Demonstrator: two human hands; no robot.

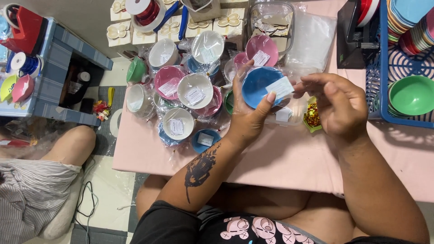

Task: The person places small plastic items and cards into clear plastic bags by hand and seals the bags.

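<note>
blue, round and shallow, the small plastic bowl (257,86) sits in the cupped left hand (247,118), held up just above the pink tabletop (280,158). the fingers curl behind its far rim and the thumb presses a small white paper card (280,87) against its near-right edge. clear crinkly wrap seems to lie around the bowl. it looks light and stiff, with a smooth surface that could slide under film, so the rim, pinched between thumb and fingers as now, seems the surest place to hold; the card is thin and would bend or slip free if the thumb lifts.

just right of the bowl, the right hand (337,106) hovers half closed, its fingertips drawn together near the card's corner; whether they actually touch the card or the wrap i cannot tell.

below and right of the bowl lies a clear lidded tub (289,116) and a little green dish of gold and red sequins (312,117). left of the bowl spreads a heap of wrapped bowls, pink, white, blue and green, each with a card (190,90). beyond the bowl stands a clear plastic box (271,22) and cream gift boxes (172,27). far right of the bowl, a blue plastic basket (384,58) holds a green bowl (412,95).
</note>
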